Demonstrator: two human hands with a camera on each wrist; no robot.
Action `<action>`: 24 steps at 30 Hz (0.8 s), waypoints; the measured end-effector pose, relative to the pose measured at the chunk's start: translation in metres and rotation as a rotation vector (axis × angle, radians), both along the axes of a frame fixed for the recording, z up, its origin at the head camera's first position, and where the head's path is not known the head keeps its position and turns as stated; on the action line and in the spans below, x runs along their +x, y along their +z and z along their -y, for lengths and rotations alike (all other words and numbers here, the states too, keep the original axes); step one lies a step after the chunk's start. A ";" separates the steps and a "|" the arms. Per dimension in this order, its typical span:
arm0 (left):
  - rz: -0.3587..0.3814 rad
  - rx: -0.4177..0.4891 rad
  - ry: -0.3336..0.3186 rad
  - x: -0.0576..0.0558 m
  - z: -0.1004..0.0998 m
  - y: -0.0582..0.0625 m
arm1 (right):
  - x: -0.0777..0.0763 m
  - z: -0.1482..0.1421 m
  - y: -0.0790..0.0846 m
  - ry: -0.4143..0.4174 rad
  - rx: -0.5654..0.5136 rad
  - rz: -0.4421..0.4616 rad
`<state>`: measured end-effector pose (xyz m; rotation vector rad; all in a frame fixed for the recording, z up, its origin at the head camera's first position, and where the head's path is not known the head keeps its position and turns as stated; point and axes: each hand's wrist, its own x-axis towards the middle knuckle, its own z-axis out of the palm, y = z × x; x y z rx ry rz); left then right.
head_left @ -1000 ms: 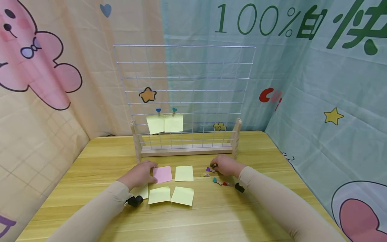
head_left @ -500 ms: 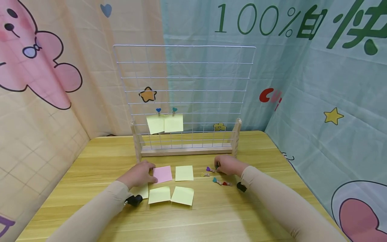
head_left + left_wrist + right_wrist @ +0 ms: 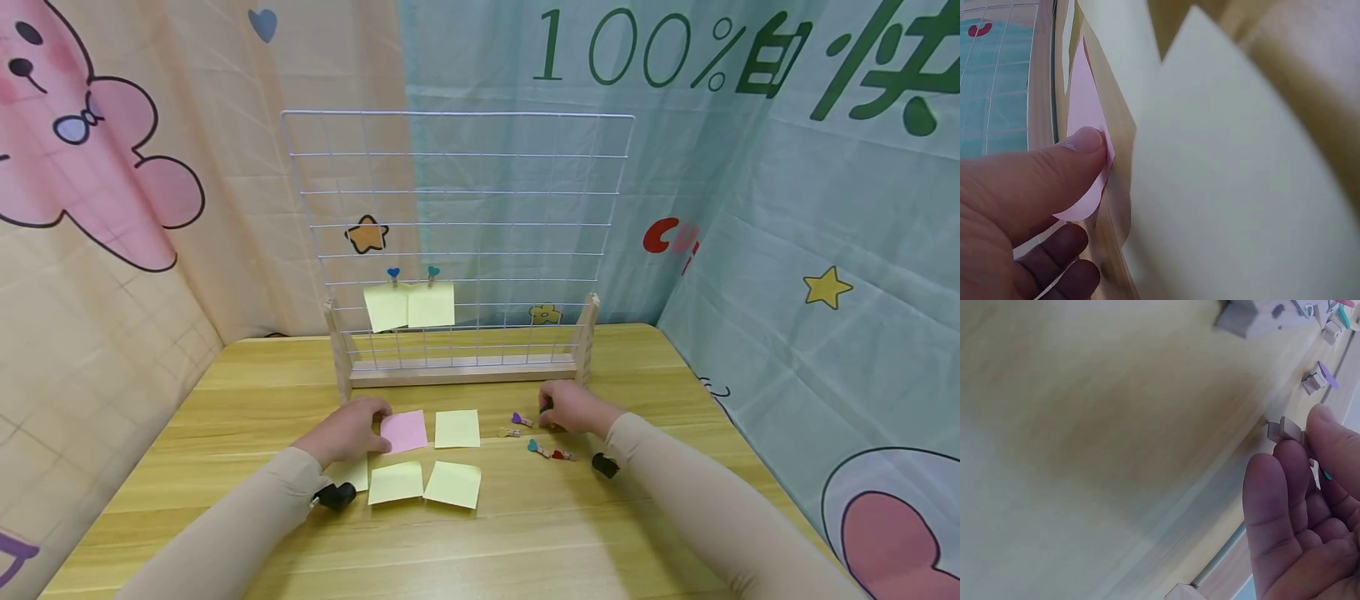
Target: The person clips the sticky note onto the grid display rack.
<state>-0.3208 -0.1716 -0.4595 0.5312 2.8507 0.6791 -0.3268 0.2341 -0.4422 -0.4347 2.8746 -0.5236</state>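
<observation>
My left hand (image 3: 348, 432) is at the left edge of a pink sticky note (image 3: 405, 432). In the left wrist view the thumb lies over the note's edge, the note bows, and the index fingertip is hidden behind it. Between thumb and fingers, my right hand (image 3: 576, 407) pinches a small wooden clothespin (image 3: 1289, 430); a bit of green shows on it. Beside that hand lie other mini clothespins: a purple one (image 3: 519, 419), a yellow one (image 3: 509, 432), a teal one (image 3: 537, 448) and a red one (image 3: 562, 455).
Several yellow sticky notes (image 3: 457, 429) lie around the pink one, one partly under my left wrist. Behind stands a white wire grid (image 3: 465, 193) on a wooden base (image 3: 461, 375). Two yellow notes (image 3: 431, 306) hang there from a blue clothespin (image 3: 393, 273) and a teal clothespin.
My right hand has drawn slightly to the right, away from the purple clothespin, with the pinched clothespin in its fingers. The left hand stays at the pink sticky note.
</observation>
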 end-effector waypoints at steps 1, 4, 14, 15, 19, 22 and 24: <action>0.001 0.007 -0.005 0.000 0.000 0.000 | 0.000 0.000 0.000 -0.005 -0.004 -0.001; 0.012 0.027 -0.015 -0.001 -0.001 -0.001 | 0.000 -0.001 0.000 -0.014 -0.014 -0.001; -0.037 0.035 -0.032 0.003 -0.004 -0.002 | 0.003 0.000 0.002 0.021 0.025 -0.018; -0.047 0.036 -0.031 0.004 -0.004 -0.002 | 0.003 0.000 0.002 0.026 0.024 -0.029; -0.071 0.056 -0.026 0.005 -0.007 -0.001 | 0.004 -0.002 0.002 0.041 -0.007 -0.066; -0.080 0.066 -0.017 0.005 -0.008 -0.001 | 0.004 -0.002 0.001 0.036 -0.038 -0.076; -0.084 0.066 -0.007 0.004 -0.009 -0.001 | 0.004 -0.002 0.002 0.034 -0.046 -0.084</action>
